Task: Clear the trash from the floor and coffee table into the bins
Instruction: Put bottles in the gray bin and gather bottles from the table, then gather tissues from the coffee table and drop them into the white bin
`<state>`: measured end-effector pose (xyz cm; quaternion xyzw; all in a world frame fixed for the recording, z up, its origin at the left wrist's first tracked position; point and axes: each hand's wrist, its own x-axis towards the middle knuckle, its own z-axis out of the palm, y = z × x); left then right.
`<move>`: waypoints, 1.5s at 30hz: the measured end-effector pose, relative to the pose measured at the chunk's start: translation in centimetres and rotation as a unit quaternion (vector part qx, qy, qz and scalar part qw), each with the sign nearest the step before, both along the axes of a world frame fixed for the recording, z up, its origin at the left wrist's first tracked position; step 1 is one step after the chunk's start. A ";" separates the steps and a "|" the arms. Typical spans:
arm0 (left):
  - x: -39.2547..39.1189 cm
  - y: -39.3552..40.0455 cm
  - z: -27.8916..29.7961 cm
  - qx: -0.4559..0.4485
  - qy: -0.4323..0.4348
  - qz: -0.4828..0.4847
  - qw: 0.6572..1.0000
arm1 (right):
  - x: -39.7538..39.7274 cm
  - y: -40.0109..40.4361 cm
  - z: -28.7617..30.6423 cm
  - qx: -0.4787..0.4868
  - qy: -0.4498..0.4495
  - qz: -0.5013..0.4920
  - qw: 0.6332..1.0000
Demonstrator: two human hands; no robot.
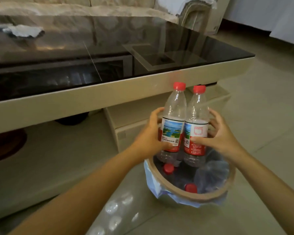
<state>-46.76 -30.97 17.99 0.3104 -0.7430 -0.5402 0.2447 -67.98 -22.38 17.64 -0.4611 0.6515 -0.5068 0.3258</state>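
Dim warm indoor light, glare on the glossy tabletop (109, 48), soft blur, wide-angle edge distortion.

Bottles (174, 122): red caps, red-white labels; bin (210, 199): blue liner.

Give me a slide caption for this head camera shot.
Both hands hold two red-capped bottles upright over a lined bin beside the coffee table.

Two upright clear red-capped bottles (185, 126) touch side by side above the blue-lined bin (190, 197).
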 end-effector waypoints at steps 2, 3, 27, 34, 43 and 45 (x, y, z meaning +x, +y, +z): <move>-0.2 0.0 -1.0 -0.019 -0.021 0.004 1.000 | -0.3 0.1 -0.9 0.024 0.011 -0.002 1.000; -0.3 -0.1 -1.4 -0.035 -0.031 0.006 0.999 | -0.3 0.1 -1.2 0.032 0.011 -0.003 0.999; 19.7 -3.1 13.6 -0.588 -0.312 0.227 0.711 | 18.5 -7.8 12.2 -0.289 0.471 0.119 0.825; 33.4 -3.4 16.5 -0.541 -0.397 0.340 0.659 | 29.4 -11.8 14.3 -0.349 0.504 0.136 0.778; 45.4 -6.9 13.9 -0.275 -0.383 0.413 0.779 | 43.6 -17.6 14.5 -0.327 0.572 0.185 0.730; 46.0 -8.7 13.6 -0.207 -0.312 0.417 0.828 | 45.1 -19.7 14.4 -0.327 0.589 0.176 0.718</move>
